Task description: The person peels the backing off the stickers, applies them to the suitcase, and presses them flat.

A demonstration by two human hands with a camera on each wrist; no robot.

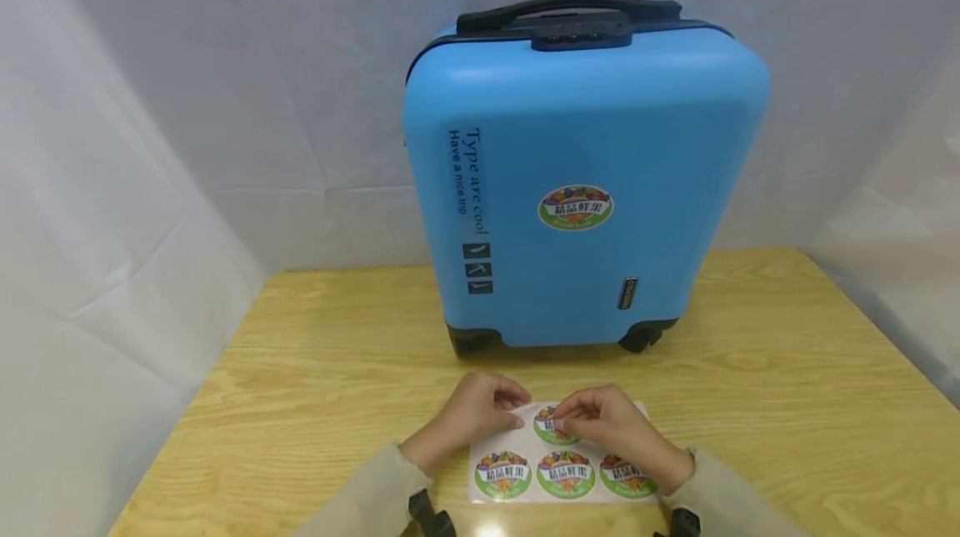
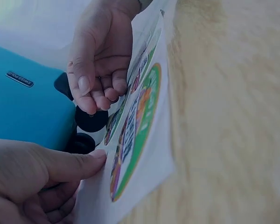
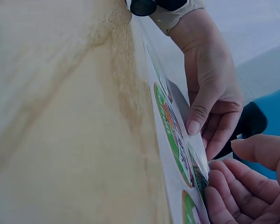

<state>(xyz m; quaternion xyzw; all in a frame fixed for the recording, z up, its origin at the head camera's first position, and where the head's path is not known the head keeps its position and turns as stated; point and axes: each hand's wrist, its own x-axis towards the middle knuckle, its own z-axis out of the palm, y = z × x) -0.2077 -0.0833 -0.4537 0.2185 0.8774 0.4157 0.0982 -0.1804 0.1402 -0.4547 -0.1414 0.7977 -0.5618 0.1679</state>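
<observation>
A white sheet of round fruit stickers (image 1: pixel 487 444) lies at the table's front, with one sticker (image 1: pixel 546 427) in its upper row and three along its lower row. My left hand (image 1: pixel 472 414) pinches the sheet's upper left part, thumb on top and fingers underneath, as the left wrist view shows (image 2: pixel 32 172). Over the upper sticker's right side is my right hand (image 1: pixel 611 427). In the right wrist view, the right hand's fingers (image 3: pixel 219 196) rest loosely bent against the sheet, thumb apart from them. A matching sticker (image 1: pixel 575 208) is on the blue suitcase (image 1: pixel 525 128).
The suitcase stands upright on the wooden table (image 1: pixel 337 353), just behind the sheet. Its black carry handle (image 1: pixel 570 7) is on top, with a black wheel (image 1: pixel 640 338) at the lower right. White sheeting (image 1: pixel 322 103) hangs behind and beside the table.
</observation>
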